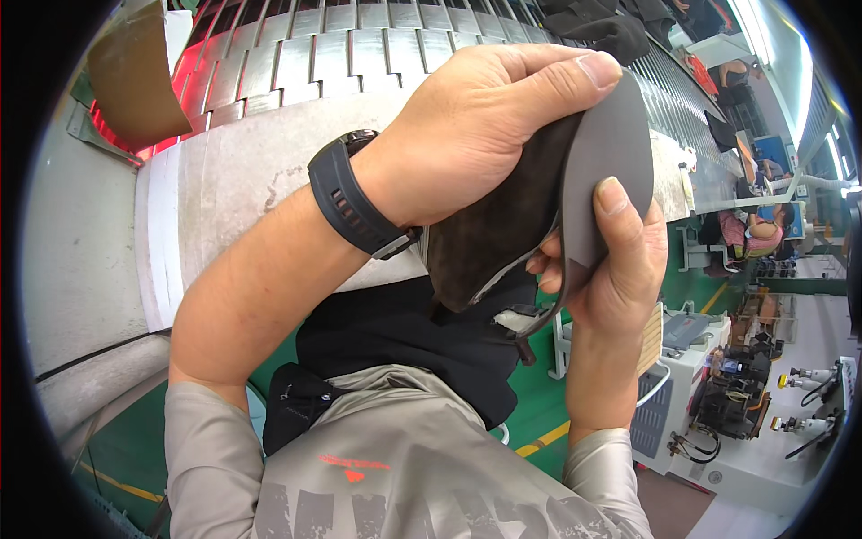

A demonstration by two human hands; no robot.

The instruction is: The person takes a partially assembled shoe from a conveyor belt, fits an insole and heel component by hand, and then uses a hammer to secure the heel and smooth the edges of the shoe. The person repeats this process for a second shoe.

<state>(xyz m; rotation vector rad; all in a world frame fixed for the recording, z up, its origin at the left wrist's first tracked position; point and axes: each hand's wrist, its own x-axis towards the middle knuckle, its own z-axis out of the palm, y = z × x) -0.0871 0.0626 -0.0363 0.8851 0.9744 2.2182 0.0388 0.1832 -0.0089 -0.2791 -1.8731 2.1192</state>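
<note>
Both hands hold a dark brown shoe upper (pixel 498 216) and a flat grey shoe sole (pixel 615 135) in front of my body, above the bench's near edge. My left hand (pixel 476 126) is closed over the far end, its thumb lying along the sole's edge; its other fingers are mostly hidden. Lower on the sole is my right hand (pixel 624 260), with the thumb pressed on the outer face and fingertips showing between sole and upper. A gap shows between the two parts at the near end, where a pale patch (pixel 516 319) is visible.
A metal-slatted conveyor (pixel 332 58) runs beyond the pale bench edge (pixel 242 180). Dark shoe pieces (pixel 597 31) lie at its far right. A brown sheet (pixel 135 72) hangs at the left. Machinery (pixel 736 386) and a seated person (pixel 763 234) are to the right.
</note>
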